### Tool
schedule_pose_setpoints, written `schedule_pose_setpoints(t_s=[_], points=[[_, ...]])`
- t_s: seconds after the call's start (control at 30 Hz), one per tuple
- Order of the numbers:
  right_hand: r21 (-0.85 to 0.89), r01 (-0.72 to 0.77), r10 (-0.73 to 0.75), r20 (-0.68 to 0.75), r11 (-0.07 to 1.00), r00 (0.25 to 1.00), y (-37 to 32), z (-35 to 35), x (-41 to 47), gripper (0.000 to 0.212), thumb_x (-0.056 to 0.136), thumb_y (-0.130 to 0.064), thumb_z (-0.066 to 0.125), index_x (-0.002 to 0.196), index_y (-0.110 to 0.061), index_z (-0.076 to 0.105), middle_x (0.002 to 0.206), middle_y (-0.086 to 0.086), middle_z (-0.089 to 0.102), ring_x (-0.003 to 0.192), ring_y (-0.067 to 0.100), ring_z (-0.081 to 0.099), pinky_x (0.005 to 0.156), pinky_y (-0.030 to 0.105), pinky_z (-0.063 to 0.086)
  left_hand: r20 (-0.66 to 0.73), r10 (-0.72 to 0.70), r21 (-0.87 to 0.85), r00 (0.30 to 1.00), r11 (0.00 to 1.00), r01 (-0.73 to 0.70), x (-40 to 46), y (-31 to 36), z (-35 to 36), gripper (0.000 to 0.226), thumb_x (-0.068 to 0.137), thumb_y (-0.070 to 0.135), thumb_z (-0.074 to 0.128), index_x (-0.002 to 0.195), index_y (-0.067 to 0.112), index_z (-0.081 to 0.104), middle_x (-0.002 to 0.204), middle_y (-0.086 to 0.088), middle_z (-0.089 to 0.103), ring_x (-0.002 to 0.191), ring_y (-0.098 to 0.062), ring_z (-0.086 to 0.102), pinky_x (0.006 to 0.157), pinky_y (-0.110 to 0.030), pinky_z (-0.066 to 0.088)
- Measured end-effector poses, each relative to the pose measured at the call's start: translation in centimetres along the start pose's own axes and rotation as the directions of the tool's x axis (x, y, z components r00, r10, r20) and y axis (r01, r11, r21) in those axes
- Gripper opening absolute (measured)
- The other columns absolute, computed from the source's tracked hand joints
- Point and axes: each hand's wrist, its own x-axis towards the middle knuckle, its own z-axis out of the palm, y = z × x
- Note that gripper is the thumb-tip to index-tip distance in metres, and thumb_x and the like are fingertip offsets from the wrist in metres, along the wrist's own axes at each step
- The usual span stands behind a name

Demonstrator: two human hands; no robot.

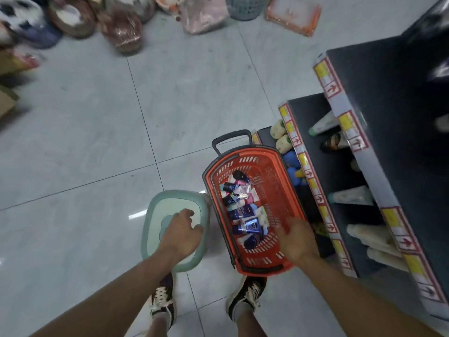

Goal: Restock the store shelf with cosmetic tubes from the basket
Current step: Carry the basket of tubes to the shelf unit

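An orange basket [279,198] with a dark rim and handle stands on the floor against the dark shelf unit [340,166]. Several cosmetic tubes [243,212], dark blue, black, white and pink, lie along its left side. My right hand [296,239] hovers over the basket's near right part, fingers spread, holding nothing. My left hand [182,229] rests with loose fingers over a pale green stool [155,215] left of the basket. Pale tubes [349,197] lie on the shelf tiers behind strips of price labels.
Blue and cream bottles [284,142] stand on the lowest tier beside the basket. Bagged goods [121,27] and a grey basket [245,6] line the far floor. A cardboard box [7,103] sits at left. My shoes [245,295] stand just below the basket on grey tiles.
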Motion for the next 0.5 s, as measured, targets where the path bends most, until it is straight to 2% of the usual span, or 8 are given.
schedule_pose_setpoints(t_s=[0.1, 0.2, 0.27, 0.37, 0.43, 0.5], points=[[0.065, -0.001, 0.0, 0.014, 0.998, 1.0, -3.3, -2.9, -5.7, 0.033, 0.09, -0.045, 0.059, 0.098, -0.016, 0.071, 0.098, 0.004, 0.073, 0.089, 0.026, 0.069, 0.085, 0.038, 0.058, -0.019, 0.095, 0.075, 0.995, 0.993, -0.093, -3.4, 1.1, -4.2, 0.053, 0.098, 0.029, 0.06, 0.148, 0.013, 0.049, 0.143, -0.011, 0.057, 0.125, -0.027, 0.059, 0.107, -0.04, 0.047], [0.08, 0.002, -0.003, 0.014, 0.997, 1.0, -6.2, -6.1, -11.1, 0.031, 0.093, -0.042, 0.061, 0.101, -0.014, 0.072, 0.098, 0.006, 0.072, 0.091, 0.027, 0.067, 0.08, 0.03, 0.051, -0.006, 0.184, 0.127, 0.983, 0.975, -0.182, -7.4, 2.4, -8.1, 0.051, 0.1, 0.03, 0.057, 0.147, 0.012, 0.05, 0.142, -0.009, 0.058, 0.118, -0.028, 0.064, 0.101, -0.036, 0.049], [0.097, 0.008, -0.01, 0.023, 0.995, 1.0, -8.0, -8.1, -14.3, 0.026, 0.096, -0.038, 0.062, 0.096, -0.015, 0.071, 0.09, 0.002, 0.069, 0.085, 0.024, 0.065, 0.074, 0.027, 0.046, 0.005, 0.241, 0.161, 0.97, 0.958, -0.239, -9.9, 3.2, -10.6, 0.05, 0.098, 0.031, 0.055, 0.145, 0.013, 0.051, 0.141, -0.01, 0.058, 0.113, -0.029, 0.067, 0.098, -0.036, 0.051], [0.13, 0.05, -0.05, -0.004, 0.99, 0.999, -10.5, -10.9, -18.8, 0.029, 0.096, -0.039, 0.059, 0.087, -0.014, 0.068, 0.082, -0.002, 0.069, 0.076, 0.017, 0.068, 0.066, 0.026, 0.051, 0.004, 0.318, 0.225, 0.948, 0.924, -0.31, -14.0, 4.5, -14.4, 0.051, 0.099, 0.033, 0.055, 0.146, 0.015, 0.05, 0.143, -0.008, 0.056, 0.116, -0.027, 0.066, 0.092, -0.033, 0.051], [0.143, 0.069, -0.067, -0.018, 0.987, 0.998, -11.8, -12.5, -21.8, 0.029, 0.097, -0.038, 0.058, 0.082, -0.015, 0.067, 0.078, -0.003, 0.068, 0.069, 0.014, 0.066, 0.061, 0.026, 0.051, 0.011, 0.36, 0.256, 0.933, 0.901, -0.351, -16.8, 5.2, -16.5, 0.051, 0.1, 0.035, 0.055, 0.147, 0.016, 0.049, 0.145, -0.009, 0.055, 0.122, -0.027, 0.063, 0.099, -0.036, 0.051], [0.138, 0.071, -0.066, -0.042, 0.988, 0.997, -12.8, -13.8, -24.5, 0.03, 0.097, -0.044, 0.057, 0.09, -0.017, 0.066, 0.085, -0.002, 0.068, 0.075, 0.017, 0.066, 0.07, 0.032, 0.055, 0.013, 0.398, 0.286, 0.917, 0.878, -0.385, -19.4, 5.8, -18.3, 0.052, 0.1, 0.038, 0.055, 0.147, 0.017, 0.05, 0.147, -0.008, 0.055, 0.128, -0.027, 0.059, 0.107, -0.04, 0.048]])
